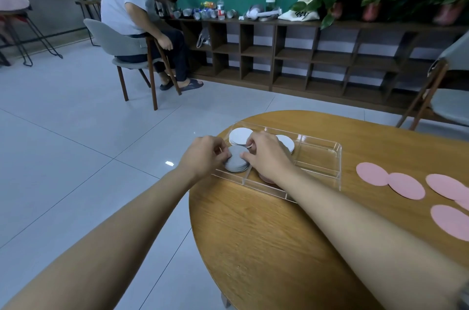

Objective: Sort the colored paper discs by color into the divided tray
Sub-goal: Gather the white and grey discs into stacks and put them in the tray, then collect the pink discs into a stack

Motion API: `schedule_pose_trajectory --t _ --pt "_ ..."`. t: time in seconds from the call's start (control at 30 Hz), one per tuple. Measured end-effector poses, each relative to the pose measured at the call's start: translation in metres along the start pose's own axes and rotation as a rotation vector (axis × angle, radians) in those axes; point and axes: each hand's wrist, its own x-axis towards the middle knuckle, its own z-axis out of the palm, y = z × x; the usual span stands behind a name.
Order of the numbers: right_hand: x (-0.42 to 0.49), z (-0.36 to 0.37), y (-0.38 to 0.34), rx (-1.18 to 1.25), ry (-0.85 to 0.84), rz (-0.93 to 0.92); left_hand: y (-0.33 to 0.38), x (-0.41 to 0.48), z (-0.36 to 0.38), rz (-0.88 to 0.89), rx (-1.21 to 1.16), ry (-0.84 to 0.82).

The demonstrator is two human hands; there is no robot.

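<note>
Squaring the grey stack (236,163) in its tray (317,157) cell, I reckon.
Left hand (205,155) and right hand (269,157), fingers curled, pinch it between them; pink discs (406,185) lie loose right of the right hand.

No text could be read anywhere: the dark print on the white tote bag (299,14) atop the far shelf (337,23) and the red label on the clear bottle (220,7) left of it were too blurred.

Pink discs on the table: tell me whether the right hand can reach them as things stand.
Probably yes. The pink discs lie loose and uncovered, right of the tray, on that hand's own side. The right hand must first release its grip on the grey stack.
</note>
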Motion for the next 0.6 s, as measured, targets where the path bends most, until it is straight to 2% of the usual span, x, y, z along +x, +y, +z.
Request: schedule_pose_trajectory --t 0.13,0.33,0.6 --pt "-0.016 -0.014 0.01 0.063 0.047 -0.027 0.015 -0.007 -0.01 0.043 0.03 0.036" --pt "-0.054 -0.052 0.04 0.095 0.099 -0.027 0.065 -0.025 -0.014 0.14 0.037 -0.116" --pt "-0.126 -0.112 0.097 0.079 0.161 0.015 0.159 -0.043 0.019 0.302 0.024 -0.139"
